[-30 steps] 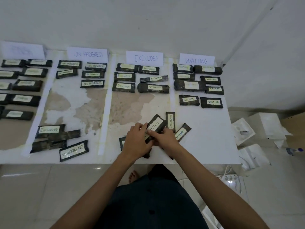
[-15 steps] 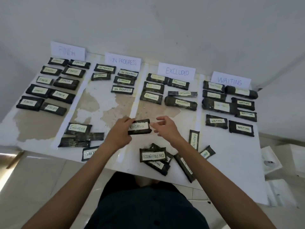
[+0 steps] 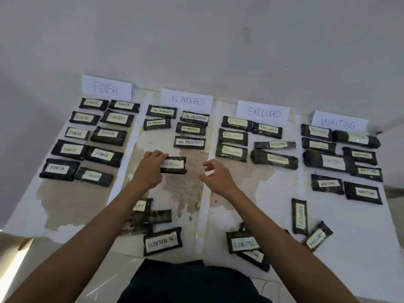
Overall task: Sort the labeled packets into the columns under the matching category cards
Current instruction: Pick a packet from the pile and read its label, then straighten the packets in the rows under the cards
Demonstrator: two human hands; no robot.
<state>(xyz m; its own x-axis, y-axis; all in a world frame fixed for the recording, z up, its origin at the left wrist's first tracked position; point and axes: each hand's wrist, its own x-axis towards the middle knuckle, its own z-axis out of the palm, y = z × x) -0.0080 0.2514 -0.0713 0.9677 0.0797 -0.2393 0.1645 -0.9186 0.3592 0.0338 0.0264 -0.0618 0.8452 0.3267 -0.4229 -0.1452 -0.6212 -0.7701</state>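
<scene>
Below ON PROGRESS card (image 3: 187, 99), left grip (image 3: 150, 169) pinches packet (image 3: 175, 164) by left end.

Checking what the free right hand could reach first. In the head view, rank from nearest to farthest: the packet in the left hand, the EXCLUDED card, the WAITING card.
From the right hand:
1. The packet, just to its left, gripped by the left hand.
2. The EXCLUDED card, ahead and slightly right.
3. The WAITING card, at the far right.
</scene>
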